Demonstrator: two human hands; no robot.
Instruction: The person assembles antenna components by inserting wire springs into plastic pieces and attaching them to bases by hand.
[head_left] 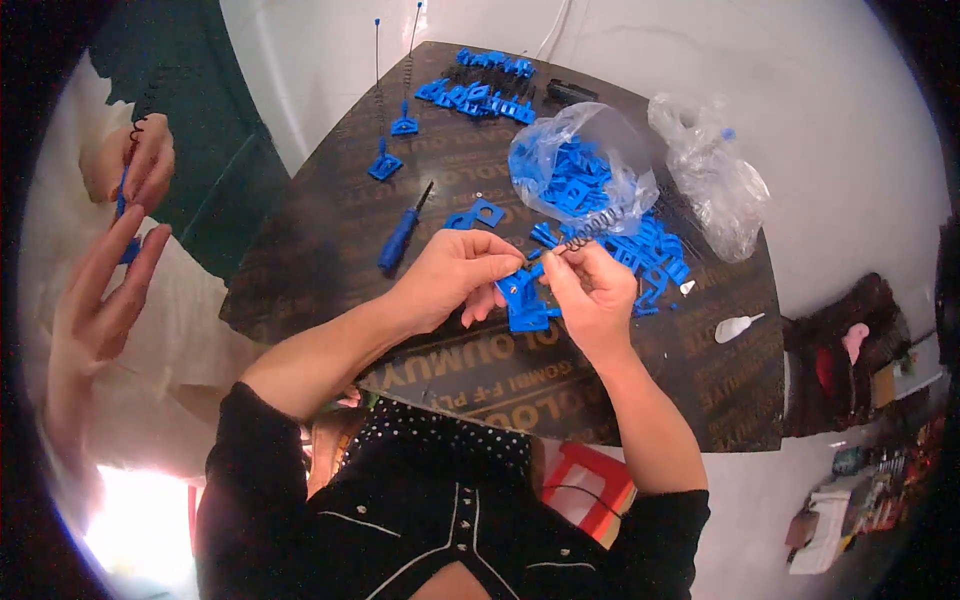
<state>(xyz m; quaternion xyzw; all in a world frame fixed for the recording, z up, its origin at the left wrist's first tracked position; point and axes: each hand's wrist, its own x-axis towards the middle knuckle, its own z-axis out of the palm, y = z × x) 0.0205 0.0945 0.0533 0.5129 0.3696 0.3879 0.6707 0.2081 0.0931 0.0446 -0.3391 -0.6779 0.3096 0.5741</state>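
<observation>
Over the dark table, my left hand (458, 280) pinches a blue plastic bracket (524, 302) between thumb and fingers. A small screw head shows on the bracket's face. My right hand (595, 300) is closed with thumb and index finger at the bracket's upper right, where a black coil spring (592, 232) rises from the fingertips, slanting up to the right. How the spring meets the bracket is hidden by the fingers. Just beyond my left hand lie loose blue square plates (487, 212). To the left of them rests a blue-handled screwdriver (400, 240).
An open plastic bag (640, 188) of blue parts and a loose heap (655, 255) lie beyond my right hand. Finished-looking spring rods on blue bases (384, 166) stand far left. A white dropper bottle (735, 328) lies right. Another person's hands (125, 210) work at the far left.
</observation>
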